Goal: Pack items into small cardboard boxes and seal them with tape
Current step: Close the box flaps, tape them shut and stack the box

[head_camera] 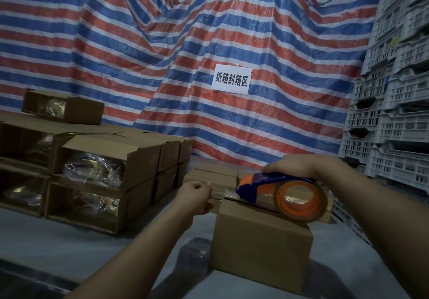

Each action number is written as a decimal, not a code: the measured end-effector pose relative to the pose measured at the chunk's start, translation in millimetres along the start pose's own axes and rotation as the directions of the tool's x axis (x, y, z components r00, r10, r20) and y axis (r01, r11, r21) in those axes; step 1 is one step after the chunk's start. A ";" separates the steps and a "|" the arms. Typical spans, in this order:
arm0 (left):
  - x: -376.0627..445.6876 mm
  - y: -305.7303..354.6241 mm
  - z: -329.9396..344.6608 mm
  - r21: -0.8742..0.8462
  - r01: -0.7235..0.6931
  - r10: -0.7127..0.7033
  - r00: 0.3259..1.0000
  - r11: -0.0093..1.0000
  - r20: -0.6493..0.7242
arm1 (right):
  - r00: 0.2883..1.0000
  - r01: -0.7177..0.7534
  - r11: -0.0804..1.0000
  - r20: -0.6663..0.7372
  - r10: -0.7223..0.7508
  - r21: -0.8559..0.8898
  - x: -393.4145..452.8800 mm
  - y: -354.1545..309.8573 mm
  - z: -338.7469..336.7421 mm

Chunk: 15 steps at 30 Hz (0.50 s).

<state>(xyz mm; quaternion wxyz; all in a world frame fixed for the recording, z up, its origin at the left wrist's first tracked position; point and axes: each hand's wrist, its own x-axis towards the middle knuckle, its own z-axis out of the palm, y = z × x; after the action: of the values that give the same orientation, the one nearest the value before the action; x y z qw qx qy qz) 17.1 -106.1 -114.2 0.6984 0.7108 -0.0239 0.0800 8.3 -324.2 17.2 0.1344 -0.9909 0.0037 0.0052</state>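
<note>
A small closed cardboard box (260, 243) stands in front of me on the grey surface. On its top sits a blue and orange tape dispenser (276, 188) with a roll of clear tape. My right hand (294, 165) grips the dispenser's handle from above. My left hand (196, 196) pinches the free end of the clear tape (222, 193) at the box's left top edge, stretched from the dispenser's mouth. A second small box (213, 174) lies just behind.
To the left are stacked open-ended cardboard boxes (92, 178) holding plastic-wrapped items. A striped tarp (209, 55) with a white paper sign (232, 79) hangs behind. Grey plastic crates (394, 113) are stacked on the right. A crumpled plastic piece (195, 254) lies left of the box.
</note>
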 end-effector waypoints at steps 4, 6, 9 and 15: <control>-1.7 6.3 -1.8 -0.064 -0.008 0.010 0.999 0.998 0.033 | 1.000 0.000 1.000 0.002 0.000 -0.008 -3.4 -0.4 -0.6; -0.6 7.1 -1.0 -0.067 -0.028 0.029 0.999 0.997 0.016 | 1.000 0.009 1.000 0.002 -0.009 -0.016 -5.1 -0.3 -0.5; 3.7 6.0 -1.8 0.042 -0.064 0.064 0.998 0.997 -0.001 | 0.999 0.022 1.000 0.024 -0.023 0.012 -8.7 0.5 -0.7; 12.1 12.0 -9.5 0.244 -0.124 0.122 0.992 0.962 0.023 | 0.997 0.070 0.997 0.035 -0.069 -0.034 -11.6 0.1 -2.0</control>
<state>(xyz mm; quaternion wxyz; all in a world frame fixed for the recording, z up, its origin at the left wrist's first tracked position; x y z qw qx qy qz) 26.5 -96.0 -100.5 0.5991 0.7888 -0.0606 0.1228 -3.2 -324.8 19.2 0.1169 -0.9924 -0.0331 0.0175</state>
